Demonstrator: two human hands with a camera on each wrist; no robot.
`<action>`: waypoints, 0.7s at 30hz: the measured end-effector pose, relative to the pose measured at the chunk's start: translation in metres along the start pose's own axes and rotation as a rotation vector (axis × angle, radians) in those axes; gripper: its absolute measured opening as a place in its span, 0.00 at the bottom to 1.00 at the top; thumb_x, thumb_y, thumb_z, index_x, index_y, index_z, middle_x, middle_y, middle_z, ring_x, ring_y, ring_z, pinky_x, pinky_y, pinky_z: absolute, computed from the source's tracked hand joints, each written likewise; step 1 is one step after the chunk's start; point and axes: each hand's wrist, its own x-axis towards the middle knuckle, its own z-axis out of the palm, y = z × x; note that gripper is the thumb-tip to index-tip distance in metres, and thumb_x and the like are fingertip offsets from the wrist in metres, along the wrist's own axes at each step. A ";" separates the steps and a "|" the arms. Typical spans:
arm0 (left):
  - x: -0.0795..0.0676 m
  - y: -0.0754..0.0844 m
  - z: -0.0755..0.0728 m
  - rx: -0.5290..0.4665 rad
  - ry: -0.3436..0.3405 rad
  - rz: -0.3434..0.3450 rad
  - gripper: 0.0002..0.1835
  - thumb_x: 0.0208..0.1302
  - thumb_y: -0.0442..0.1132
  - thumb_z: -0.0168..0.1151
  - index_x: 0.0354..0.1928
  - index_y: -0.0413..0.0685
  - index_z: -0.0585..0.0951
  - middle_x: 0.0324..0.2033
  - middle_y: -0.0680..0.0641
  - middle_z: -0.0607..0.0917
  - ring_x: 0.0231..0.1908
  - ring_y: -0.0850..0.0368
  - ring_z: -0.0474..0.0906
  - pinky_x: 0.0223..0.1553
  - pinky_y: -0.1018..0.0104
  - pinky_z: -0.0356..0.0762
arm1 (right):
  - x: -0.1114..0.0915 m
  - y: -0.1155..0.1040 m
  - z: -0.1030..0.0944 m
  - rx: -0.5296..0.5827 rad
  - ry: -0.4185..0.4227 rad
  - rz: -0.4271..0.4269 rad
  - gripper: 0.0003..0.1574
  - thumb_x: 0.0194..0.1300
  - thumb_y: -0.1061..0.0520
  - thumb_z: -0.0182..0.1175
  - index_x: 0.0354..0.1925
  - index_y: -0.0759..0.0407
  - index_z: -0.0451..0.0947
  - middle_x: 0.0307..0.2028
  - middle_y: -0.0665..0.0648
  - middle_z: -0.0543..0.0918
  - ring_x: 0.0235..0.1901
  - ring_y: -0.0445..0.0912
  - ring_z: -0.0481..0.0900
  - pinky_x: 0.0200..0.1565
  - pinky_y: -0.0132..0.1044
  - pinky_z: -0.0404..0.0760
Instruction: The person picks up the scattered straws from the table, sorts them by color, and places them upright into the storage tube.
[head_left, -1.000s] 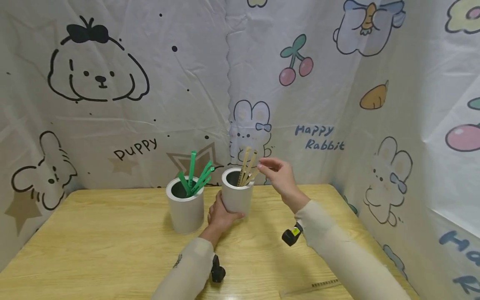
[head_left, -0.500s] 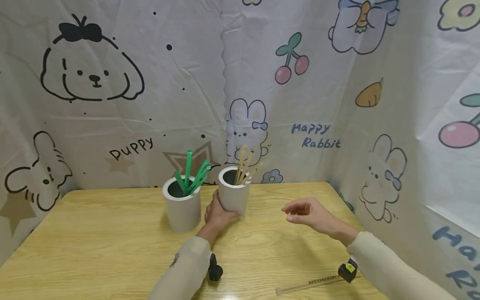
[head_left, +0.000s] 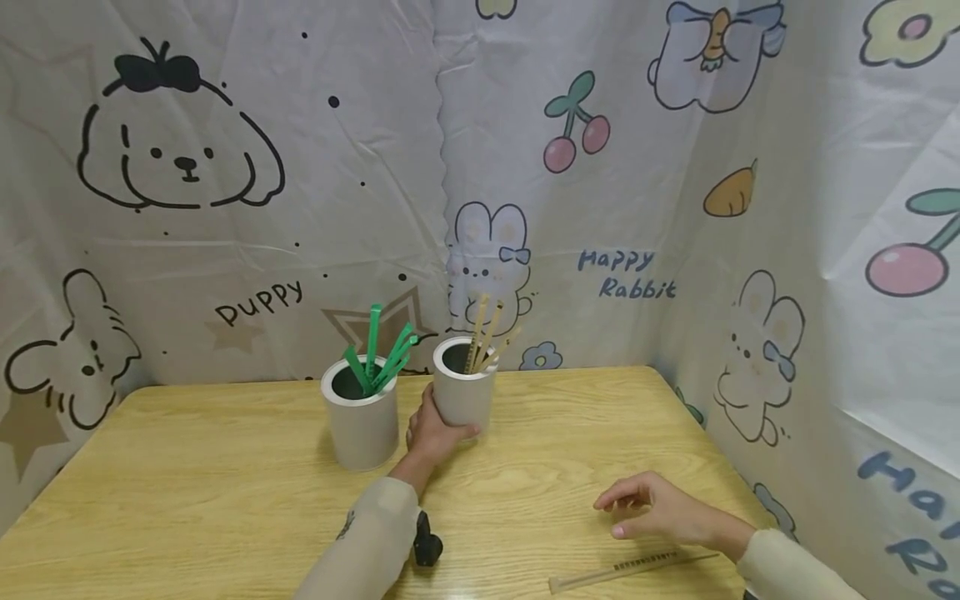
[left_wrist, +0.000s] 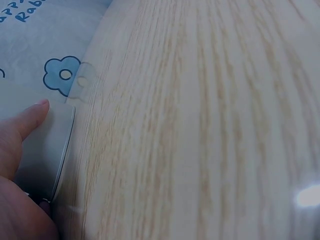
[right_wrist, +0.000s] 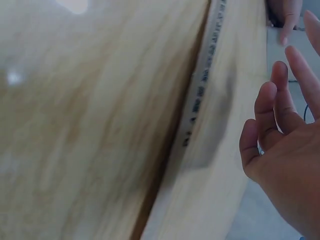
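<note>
My left hand (head_left: 433, 432) grips the lower side of a white cylindrical holder (head_left: 465, 402), which has several thin beige sticks (head_left: 487, 340) leaning in it. In the left wrist view the thumb lies along the holder's wall (left_wrist: 44, 145). On the right of the table, my right hand (head_left: 663, 510) hovers with loosely curved fingers and nothing in them. Below it lies a long, flat beige stick (head_left: 592, 577) with a thicker left end and dark printed marks. The right wrist view shows this printed strip (right_wrist: 192, 107) beside the open hand (right_wrist: 295, 155).
Left of the gripped holder stands a second white holder (head_left: 363, 437) containing several green sticks (head_left: 373, 346). Behind the wooden table (head_left: 210, 500) hangs a white cartoon-printed cloth (head_left: 360, 225), which also runs along both sides.
My right hand has left the beige sticks in the holder and moved right and toward me, over the loose stick. My left hand keeps its grip on the holder.
</note>
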 end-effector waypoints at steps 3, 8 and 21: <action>-0.001 0.000 0.001 0.001 -0.003 0.005 0.63 0.45 0.45 0.83 0.79 0.55 0.51 0.71 0.38 0.70 0.72 0.35 0.61 0.71 0.35 0.57 | -0.006 0.003 0.002 -0.005 -0.006 -0.010 0.19 0.66 0.61 0.66 0.54 0.66 0.82 0.50 0.66 0.85 0.44 0.41 0.79 0.46 0.33 0.76; 0.002 0.000 0.001 -0.001 -0.001 0.001 0.63 0.45 0.45 0.82 0.79 0.54 0.51 0.71 0.38 0.69 0.72 0.36 0.61 0.71 0.35 0.57 | -0.011 0.010 0.007 0.061 -0.051 -0.063 0.18 0.66 0.64 0.65 0.53 0.68 0.82 0.51 0.66 0.85 0.49 0.38 0.80 0.52 0.29 0.76; 0.006 -0.004 0.004 -0.013 0.003 -0.017 0.64 0.43 0.45 0.83 0.79 0.58 0.52 0.72 0.40 0.69 0.72 0.36 0.61 0.71 0.35 0.56 | -0.014 0.018 0.020 0.000 -0.092 -0.156 0.15 0.62 0.61 0.70 0.48 0.64 0.85 0.43 0.66 0.86 0.46 0.39 0.82 0.52 0.30 0.80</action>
